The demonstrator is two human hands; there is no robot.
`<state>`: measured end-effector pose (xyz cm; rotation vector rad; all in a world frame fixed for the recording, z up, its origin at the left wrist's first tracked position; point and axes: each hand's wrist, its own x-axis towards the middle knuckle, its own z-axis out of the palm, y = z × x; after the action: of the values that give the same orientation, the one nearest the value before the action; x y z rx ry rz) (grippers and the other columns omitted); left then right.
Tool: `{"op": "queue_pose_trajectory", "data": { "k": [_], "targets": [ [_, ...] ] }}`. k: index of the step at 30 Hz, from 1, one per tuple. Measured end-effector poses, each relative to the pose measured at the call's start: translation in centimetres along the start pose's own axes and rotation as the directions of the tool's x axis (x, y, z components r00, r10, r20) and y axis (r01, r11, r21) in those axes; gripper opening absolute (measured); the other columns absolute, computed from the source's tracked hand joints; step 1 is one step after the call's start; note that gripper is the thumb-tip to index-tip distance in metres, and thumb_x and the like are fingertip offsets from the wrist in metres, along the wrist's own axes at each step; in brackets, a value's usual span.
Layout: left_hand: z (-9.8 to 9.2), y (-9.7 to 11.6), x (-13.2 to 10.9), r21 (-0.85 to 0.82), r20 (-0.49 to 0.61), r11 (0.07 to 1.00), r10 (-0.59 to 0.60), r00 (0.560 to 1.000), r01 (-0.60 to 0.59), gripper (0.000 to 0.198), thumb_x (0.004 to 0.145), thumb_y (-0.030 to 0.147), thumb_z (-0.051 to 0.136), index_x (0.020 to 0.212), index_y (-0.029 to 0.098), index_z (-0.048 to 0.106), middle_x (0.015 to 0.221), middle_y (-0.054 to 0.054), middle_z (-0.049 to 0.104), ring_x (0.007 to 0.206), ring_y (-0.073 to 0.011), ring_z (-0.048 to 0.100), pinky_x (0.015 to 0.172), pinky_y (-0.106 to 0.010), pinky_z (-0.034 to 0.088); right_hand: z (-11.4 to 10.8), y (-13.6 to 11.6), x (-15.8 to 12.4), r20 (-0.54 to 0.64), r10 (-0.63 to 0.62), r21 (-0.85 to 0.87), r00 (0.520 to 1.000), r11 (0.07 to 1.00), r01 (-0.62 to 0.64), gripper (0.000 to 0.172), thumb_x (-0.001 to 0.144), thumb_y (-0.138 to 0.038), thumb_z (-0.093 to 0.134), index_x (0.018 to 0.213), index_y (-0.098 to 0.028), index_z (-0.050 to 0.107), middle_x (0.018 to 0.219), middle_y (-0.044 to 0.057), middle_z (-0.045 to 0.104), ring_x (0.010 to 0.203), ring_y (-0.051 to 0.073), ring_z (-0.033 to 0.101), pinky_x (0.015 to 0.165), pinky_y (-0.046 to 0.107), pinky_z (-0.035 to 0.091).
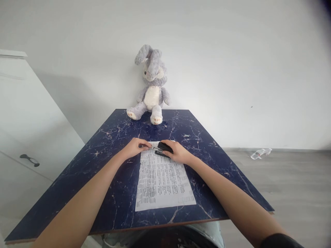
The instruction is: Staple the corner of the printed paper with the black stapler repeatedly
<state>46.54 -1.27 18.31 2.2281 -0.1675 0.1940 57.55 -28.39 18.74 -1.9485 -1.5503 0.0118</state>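
A printed sheet of paper (162, 182) lies on a dark blue marbled table (108, 144). At the sheet's far edge my right hand (178, 152) is closed over a black stapler (164, 147), pressing it onto the top of the paper. My left hand (136, 147) rests beside it, fingers curled and pinching the sheet's top left corner next to the stapler's metal nose. Both forearms reach in from the near edge.
A grey plush rabbit (152, 86) sits at the table's far edge against the white wall. A white cabinet with a dark handle (29, 160) stands to the left. A crumpled plastic bottle (260, 153) lies on the grey floor at the right.
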Motion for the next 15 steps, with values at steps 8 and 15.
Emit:
{"op": "queue_pose_trajectory", "data": {
  "k": [8, 15],
  "targets": [
    [1.7, 1.5, 0.0, -0.160, 0.012, 0.987, 0.019, 1.000, -0.017, 0.038, 0.078, 0.027, 0.078, 0.116, 0.025, 0.074, 0.109, -0.007, 0.079, 0.106, -0.0267, 0.073, 0.098, -0.041, 0.056, -0.1, -0.6, -0.5, -0.092, -0.148, 0.089, 0.985, 0.984, 0.156, 0.041, 0.098, -0.037, 0.062, 0.136, -0.021, 0.060, 0.124, 0.013, 0.071, 0.108, 0.028, 0.069, 0.094, 0.044, 0.055],
    [3.2, 3.8, 0.0, -0.082, 0.030, 0.992, 0.096, 0.995, -0.094, 0.032, 0.082, 0.023, 0.072, 0.114, 0.025, 0.070, 0.110, -0.004, 0.075, 0.104, -0.0231, 0.069, 0.097, -0.037, 0.054, -0.4, -1.4, -0.4, -0.092, -0.223, 0.135, 0.971, 0.963, 0.234, 0.042, 0.099, -0.035, 0.062, 0.139, -0.023, 0.059, 0.117, 0.012, 0.074, 0.101, 0.027, 0.070, 0.089, 0.042, 0.056]
  ]
}}
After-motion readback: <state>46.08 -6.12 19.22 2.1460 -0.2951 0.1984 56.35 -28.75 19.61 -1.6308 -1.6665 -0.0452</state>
